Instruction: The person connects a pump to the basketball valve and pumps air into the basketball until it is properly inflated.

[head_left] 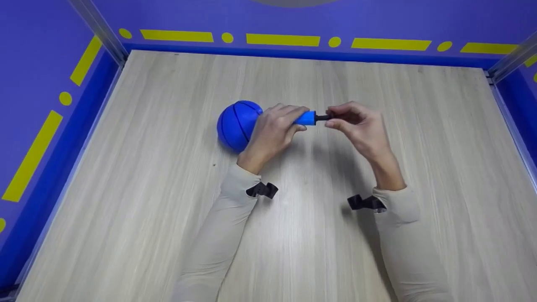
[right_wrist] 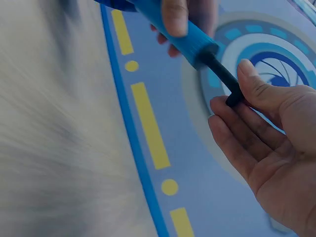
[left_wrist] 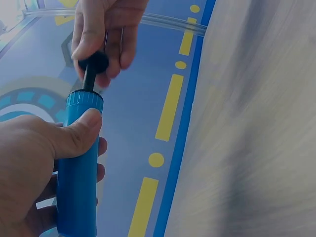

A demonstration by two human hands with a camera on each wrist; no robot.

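A blue hand pump (left_wrist: pixel 77 182) with a black plunger rod (right_wrist: pixel 220 70) lies across my grip in the head view. My left hand (head_left: pixel 272 130) wraps its fingers and thumb round the pump's barrel. With thumb and fingertips, my right hand (head_left: pixel 365 130) pinches the black handle (left_wrist: pixel 95 63) at the rod's end. Part of the rod is drawn out of the barrel. Left of my left hand is a blue ball (head_left: pixel 235 126) with black lines, partly covered by that hand. Where the pump's other end meets the ball is hidden behind the hand.
A pale wood-grain table (head_left: pixel 138 188) lies under both hands. Blue panels (head_left: pixel 289 21) with yellow marks stand along its back and sides, joined by metal posts at the corners. Each wrist carries a small black camera mount (head_left: pixel 263 190).
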